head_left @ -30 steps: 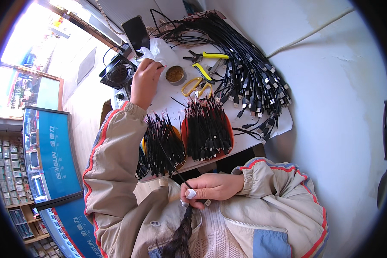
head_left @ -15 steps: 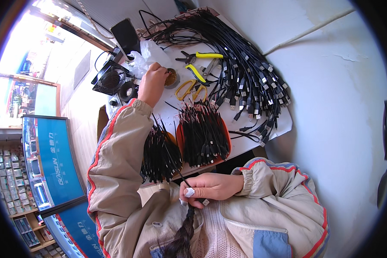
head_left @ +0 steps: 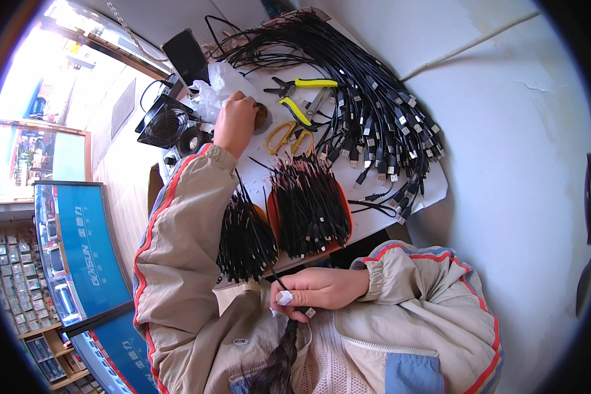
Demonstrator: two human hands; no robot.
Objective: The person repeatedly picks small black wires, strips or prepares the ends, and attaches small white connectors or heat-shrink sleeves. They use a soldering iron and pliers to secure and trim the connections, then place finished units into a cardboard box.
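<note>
My right hand (head_left: 328,287) is closed round a short black USB cable (head_left: 281,282) in front of my chest. The cable's metal USB plug (head_left: 310,312) sticks out below the fingers, and white tape wraps the thumb and a finger. My left hand (head_left: 236,125) reaches far over the table, its fingers bunched beside a small round tin (head_left: 262,118) and a white plastic bag (head_left: 222,82). Whatever those fingertips hold is hidden. Between my arms stand an orange-red container (head_left: 349,217) and a yellow-orange one (head_left: 262,213), both packed with short black cables with stripped pinkish ends.
Yellow-handled scissors (head_left: 279,138), pliers with yellow grips (head_left: 315,83) and a big bundle of black USB cables (head_left: 368,98) lie on the white table (head_left: 430,190). A small black fan (head_left: 166,125) and a dark phone-like screen (head_left: 185,58) stand at the far left. A white wall (head_left: 505,164) rises on the right.
My left hand has shifted very slightly at the tin, covering a little more of it. The right hand keeps the cable, having moved barely to the left.
</note>
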